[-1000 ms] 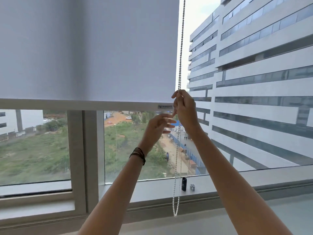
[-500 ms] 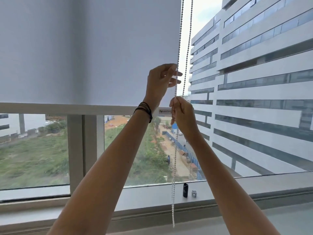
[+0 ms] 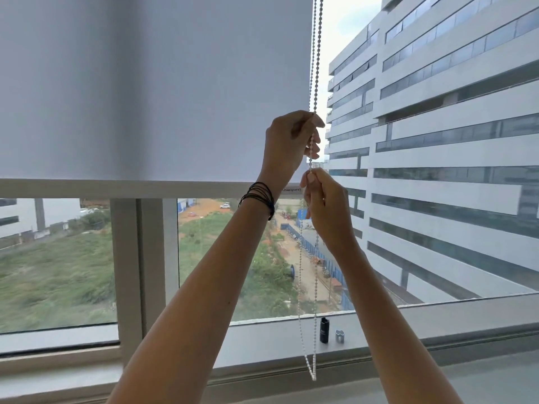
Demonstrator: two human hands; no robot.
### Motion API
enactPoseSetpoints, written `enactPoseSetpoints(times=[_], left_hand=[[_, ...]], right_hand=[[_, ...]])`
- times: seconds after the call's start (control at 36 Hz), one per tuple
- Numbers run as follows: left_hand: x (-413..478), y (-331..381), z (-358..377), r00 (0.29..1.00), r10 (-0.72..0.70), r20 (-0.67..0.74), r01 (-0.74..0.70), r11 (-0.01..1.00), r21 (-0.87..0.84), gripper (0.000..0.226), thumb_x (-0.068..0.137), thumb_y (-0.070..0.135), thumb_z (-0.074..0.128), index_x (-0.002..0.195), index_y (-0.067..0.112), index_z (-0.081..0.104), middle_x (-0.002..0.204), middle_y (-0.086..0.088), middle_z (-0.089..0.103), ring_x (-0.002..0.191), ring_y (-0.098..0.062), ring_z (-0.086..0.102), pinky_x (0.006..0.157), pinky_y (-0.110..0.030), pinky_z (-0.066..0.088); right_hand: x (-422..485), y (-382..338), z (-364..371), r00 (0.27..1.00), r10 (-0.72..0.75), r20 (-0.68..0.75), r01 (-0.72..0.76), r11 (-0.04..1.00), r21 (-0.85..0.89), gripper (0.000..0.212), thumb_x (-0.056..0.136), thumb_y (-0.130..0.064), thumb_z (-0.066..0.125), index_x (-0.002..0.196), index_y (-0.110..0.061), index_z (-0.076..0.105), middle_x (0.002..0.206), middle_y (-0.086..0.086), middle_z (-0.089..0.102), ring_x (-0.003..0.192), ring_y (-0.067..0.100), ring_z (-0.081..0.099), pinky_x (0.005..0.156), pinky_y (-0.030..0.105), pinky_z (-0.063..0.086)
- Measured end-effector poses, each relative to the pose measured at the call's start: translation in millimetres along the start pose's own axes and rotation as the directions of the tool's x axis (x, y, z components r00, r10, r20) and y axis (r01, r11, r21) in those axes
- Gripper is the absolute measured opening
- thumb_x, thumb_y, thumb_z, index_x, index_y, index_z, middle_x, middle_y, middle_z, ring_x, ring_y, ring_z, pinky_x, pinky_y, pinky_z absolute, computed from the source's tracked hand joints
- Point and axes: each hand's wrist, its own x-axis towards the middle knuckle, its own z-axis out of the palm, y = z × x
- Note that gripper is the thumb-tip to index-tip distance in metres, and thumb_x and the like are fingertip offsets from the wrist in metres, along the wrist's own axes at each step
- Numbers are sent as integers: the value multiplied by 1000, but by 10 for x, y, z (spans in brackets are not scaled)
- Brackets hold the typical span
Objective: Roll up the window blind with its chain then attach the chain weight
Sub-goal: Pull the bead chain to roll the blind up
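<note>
Head view: you have both hands raised to the bead chain, stacked one above the other at the right edge of the blind. Your left hand is uppermost, fingers curled and clamped on a strand of the chain; your right hand sits just below it, pinching the chain between thumb and fingertips. Which of the two strands each hand has is hard to tell, as they run close together through the fists.

The stacked grip suits a hand-over-hand pull: one hand keeps tension so the blind does not slip, while the other can be moved up for a fresh hold. Above your hands the two strands run straight up out of frame; below them the loop hangs slack, its bottom dangling just under the sill.

The blind's bottom bar is level with your right hand, with roughly the lower half of the window exposed, so I judge the rolling-up only partly done.

Well below your hands, on the sill just right of the hanging loop, stand a small black cylinder and a small silver piece beside it. These look like the chain weight parts, parked within reach for the second step; neither is touched yet.

Risk, as judged: pulling the wrong strand would lower the blind.
</note>
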Motion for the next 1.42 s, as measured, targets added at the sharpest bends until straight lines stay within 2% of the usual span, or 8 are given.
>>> enactPoseSetpoints(times=[0.14,0.31,0.47,0.58,0.78,0.94,1.14,1.42], left_hand=[[-33,-65,0,1000,-23,-2,23,1000,-4,19,94,-2,46,90,-1,65,60,-7,56,47,-12,54,51,-22,53],[-113,-219,-12,999,-34,8,33,999,38,19,95,1,47,89,-1,65,61,-6,59,49,-16,56,52,-22,53],[-275,-430,7,998,-68,9,68,996,60,19,95,2,48,89,-2,66,62,-8,59,50,-22,56,56,-30,55],[-378,-571,29,995,-94,14,93,993,67,19,95,2,49,91,-3,66,59,-5,58,50,-24,55,57,-33,54],[-539,-771,34,996,-90,25,88,992,90,18,95,-2,47,90,-5,64,59,-3,58,49,-18,56,53,-36,54],[-667,-916,38,994,-109,17,107,990,89,19,96,0,46,89,1,63,61,-4,59,48,-13,57,52,-30,53],[-794,-998,39,994,-103,22,99,987,126,18,95,-1,47,89,-2,64,60,-1,59,44,-3,55,48,-14,48],[-896,-1075,24,995,-95,18,92,985,143,16,94,-2,49,89,-6,64,59,5,57,45,2,56,47,-7,42]], right_hand=[[-40,32,28,1000,7,2,-7,1000,14,27,96,4,34,78,1,54,50,-4,40,39,7,37,38,27,33],[-166,101,80,999,21,32,-22,999,43,28,97,1,35,76,1,53,51,22,45,38,25,38,38,37,35],[-367,306,177,996,76,42,-76,997,12,27,97,-2,36,75,-3,52,50,-1,41,38,5,35,41,22,31],[-509,413,229,992,113,57,-114,993,20,27,97,-3,36,76,-5,52,50,-5,42,38,6,39,39,27,34],[-692,545,304,986,156,55,-157,988,14,28,97,-4,38,73,-16,48,49,-11,38,37,5,39,39,19,31],[-833,616,345,980,187,75,-189,982,24,27,96,-4,38,74,-16,48,50,-7,37,39,5,33,38,33,32],[-989,649,353,976,204,75,-205,979,14,26,95,2,39,73,-7,50,51,-6,41,38,4,39,41,11,29],[-1092,649,375,973,220,75,-221,975,3,26,95,4,39,73,-5,52,50,-1,44,37,4,44,39,9,31]])
